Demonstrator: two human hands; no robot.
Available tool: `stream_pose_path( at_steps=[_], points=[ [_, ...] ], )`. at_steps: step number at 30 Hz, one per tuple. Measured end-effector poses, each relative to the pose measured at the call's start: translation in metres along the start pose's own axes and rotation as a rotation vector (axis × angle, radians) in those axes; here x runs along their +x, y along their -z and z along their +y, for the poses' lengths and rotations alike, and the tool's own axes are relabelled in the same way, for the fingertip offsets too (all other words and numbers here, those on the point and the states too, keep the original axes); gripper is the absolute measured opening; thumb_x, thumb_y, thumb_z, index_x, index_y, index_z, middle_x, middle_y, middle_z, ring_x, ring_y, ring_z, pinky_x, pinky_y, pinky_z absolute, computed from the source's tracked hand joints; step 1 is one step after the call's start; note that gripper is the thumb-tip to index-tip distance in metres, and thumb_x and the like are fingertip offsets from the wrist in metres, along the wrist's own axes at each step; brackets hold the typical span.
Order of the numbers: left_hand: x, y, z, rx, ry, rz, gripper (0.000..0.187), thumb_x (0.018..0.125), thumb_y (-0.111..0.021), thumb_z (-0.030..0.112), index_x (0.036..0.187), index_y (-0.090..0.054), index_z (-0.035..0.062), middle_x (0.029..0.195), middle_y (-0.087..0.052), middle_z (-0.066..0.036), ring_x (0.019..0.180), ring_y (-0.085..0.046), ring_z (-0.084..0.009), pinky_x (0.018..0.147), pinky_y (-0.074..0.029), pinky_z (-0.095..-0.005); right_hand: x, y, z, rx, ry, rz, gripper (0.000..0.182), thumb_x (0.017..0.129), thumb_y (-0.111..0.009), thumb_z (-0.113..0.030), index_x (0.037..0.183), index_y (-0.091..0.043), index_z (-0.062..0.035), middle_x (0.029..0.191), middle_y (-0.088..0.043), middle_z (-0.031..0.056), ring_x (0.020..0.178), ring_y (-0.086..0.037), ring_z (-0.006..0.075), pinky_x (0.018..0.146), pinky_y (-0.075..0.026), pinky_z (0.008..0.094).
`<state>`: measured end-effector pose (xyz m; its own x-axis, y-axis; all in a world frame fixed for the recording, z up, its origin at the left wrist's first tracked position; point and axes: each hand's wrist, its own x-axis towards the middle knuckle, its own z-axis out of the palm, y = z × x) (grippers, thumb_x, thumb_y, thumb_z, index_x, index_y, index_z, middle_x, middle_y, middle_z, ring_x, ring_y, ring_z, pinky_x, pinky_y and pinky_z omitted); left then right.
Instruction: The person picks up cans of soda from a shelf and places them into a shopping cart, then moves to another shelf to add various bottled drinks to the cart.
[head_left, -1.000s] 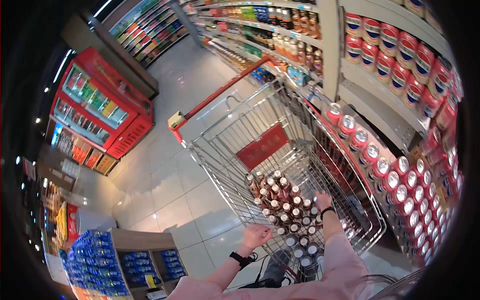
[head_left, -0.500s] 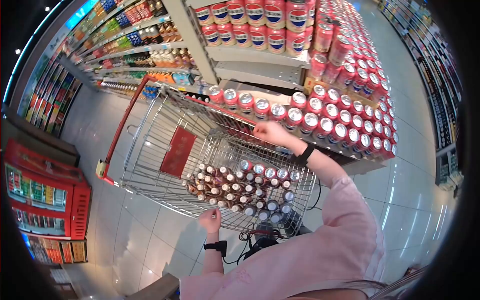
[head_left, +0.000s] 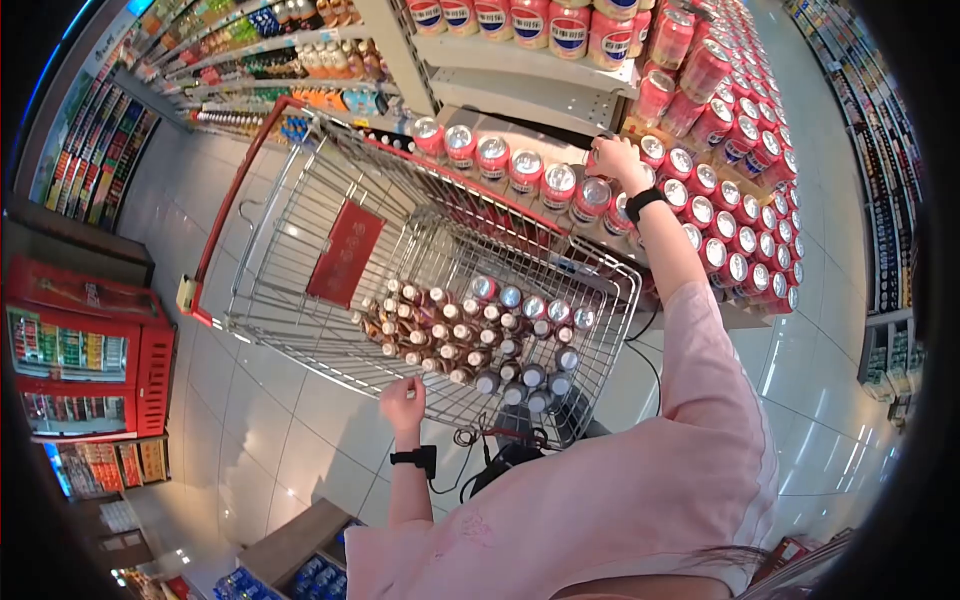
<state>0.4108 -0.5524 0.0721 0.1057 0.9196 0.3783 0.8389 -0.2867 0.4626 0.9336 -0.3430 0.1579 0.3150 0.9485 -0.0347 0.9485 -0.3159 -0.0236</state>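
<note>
My right hand reaches over the front row of a display of red soda cans, its fingers curled down around a can behind that row. The hand mostly hides this can. A dark band circles the right wrist. My left hand is closed in a loose fist at the near side rim of a wire shopping cart; I cannot tell what is inside the fist. In the cart stand several brown bottles with pale caps, dark bottles with grey caps and a short row of red cans.
Larger stacks of cans rise behind the display, beside a metal shelf. Drink shelves line the far left. A red display cooler stands at left, and an aisle of tiled floor runs along the right.
My right hand has moved from above the cart's far rim, away and to the right, onto the cans. My left hand stays at the near rim. The view has shifted slightly.
</note>
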Motion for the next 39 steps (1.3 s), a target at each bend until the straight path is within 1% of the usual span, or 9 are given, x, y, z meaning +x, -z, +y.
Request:
stream_pose_path(
  at_steps=[5,12,15,20,26,32,34,36,39],
  points=[
    [0.002,-0.002,0.001,0.001,0.002,0.023,0.013,0.070,-0.066,0.010,0.060,-0.057,0.0083,0.057,-0.058,-0.004,0.053,-0.056,-0.0235,0.051,-0.044,-0.0348,0.009,-0.003,-0.002,0.048,-0.009,-0.090,0.058,0.059,-0.074,-0.029,0.109,-0.052,-0.0097,0.101,-0.061,0.0140,0.089,-0.062,0.0343,0.076,-0.049,0.0440],
    [0.001,-0.004,-0.006,-0.043,0.001,0.056,0.016,0.069,-0.067,0.009,0.059,-0.055,0.0084,0.057,-0.057,-0.004,0.052,-0.055,-0.0236,0.050,-0.041,-0.0347,-0.060,0.098,-0.049,0.046,0.275,0.603,0.053,0.065,-0.072,-0.027,0.109,-0.049,-0.0096,0.094,-0.058,0.0144,0.084,-0.059,0.0310,0.069,-0.050,0.0394],
    [-0.003,-0.007,-0.007,-0.057,0.005,0.052,0.014,0.069,-0.067,0.009,0.060,-0.056,0.0082,0.058,-0.057,-0.005,0.053,-0.055,-0.0243,0.051,-0.042,-0.0350,-0.098,0.141,-0.078,0.283,0.388,0.544,0.056,0.063,-0.073,-0.029,0.111,-0.050,-0.0099,0.097,-0.058,0.0138,0.084,-0.059,0.0298,0.073,-0.049,0.0379],
    [0.000,-0.003,-0.004,-0.042,-0.009,0.059,0.014,0.069,-0.066,0.008,0.060,-0.056,0.0086,0.057,-0.057,-0.005,0.052,-0.055,-0.0236,0.051,-0.041,-0.0349,-0.118,0.107,-0.146,0.683,0.424,0.000,0.060,0.061,-0.075,-0.029,0.112,-0.050,-0.0087,0.097,-0.060,0.0156,0.086,-0.060,0.0305,0.075,-0.048,0.0383],
    [-0.002,-0.005,-0.009,-0.073,0.006,0.086,0.012,0.068,-0.066,0.008,0.061,-0.057,0.0096,0.061,-0.059,-0.005,0.055,-0.056,-0.0236,0.053,-0.042,-0.0344,-0.109,-0.015,-0.210,1.024,0.406,-0.223,0.060,0.064,-0.076,-0.028,0.113,-0.051,-0.0038,0.095,-0.062,0.0117,0.087,-0.062,0.0231,0.077,-0.048,0.0356],
    [-0.001,-0.003,-0.009,-0.103,-0.002,0.104,0.013,0.067,-0.067,0.006,0.060,-0.057,0.0094,0.059,-0.058,-0.004,0.054,-0.055,-0.0231,0.052,-0.042,-0.0335,-0.167,-0.017,-0.253,2.392,-0.444,-1.037,0.050,0.086,-0.040,-0.048,0.116,-0.053,-0.0100,0.111,-0.057,0.0129,0.092,-0.059,0.0236,0.074,-0.051,0.0359],
    [-0.002,-0.004,-0.009,-0.111,-0.003,0.104,0.012,0.067,-0.067,0.007,0.061,-0.057,0.0093,0.059,-0.058,-0.004,0.055,-0.055,-0.0232,0.052,-0.042,-0.0336,-0.187,-0.026,-0.256,2.694,-0.130,-1.481,0.057,0.085,-0.041,-0.054,0.114,-0.054,-0.0066,0.101,-0.057,0.0167,0.083,-0.056,0.0248,0.060,-0.052,0.0269],
    [-0.001,-0.005,-0.010,-0.129,-0.019,0.113,0.012,0.067,-0.067,0.007,0.061,-0.058,0.0093,0.059,-0.058,-0.004,0.055,-0.055,-0.0233,0.052,-0.042,-0.0338,-0.209,-0.002,-0.260,2.758,-0.350,-1.561,0.061,0.085,-0.044,-0.055,0.114,-0.052,-0.0013,0.095,-0.056,0.0187,0.076,-0.053,0.0239,0.050,-0.049,0.0195],
    [-0.001,-0.005,-0.009,-0.139,-0.030,0.110,0.013,0.068,-0.066,0.009,0.060,-0.056,0.0093,0.059,-0.057,-0.004,0.054,-0.054,-0.0233,0.052,-0.041,-0.0338,-0.229,0.010,-0.259,2.873,-0.191,-1.564,0.055,0.087,-0.046,-0.045,0.113,-0.051,0.0024,0.100,-0.057,0.0168,0.083,-0.056,0.0248,0.057,-0.052,0.0233]
  ],
)
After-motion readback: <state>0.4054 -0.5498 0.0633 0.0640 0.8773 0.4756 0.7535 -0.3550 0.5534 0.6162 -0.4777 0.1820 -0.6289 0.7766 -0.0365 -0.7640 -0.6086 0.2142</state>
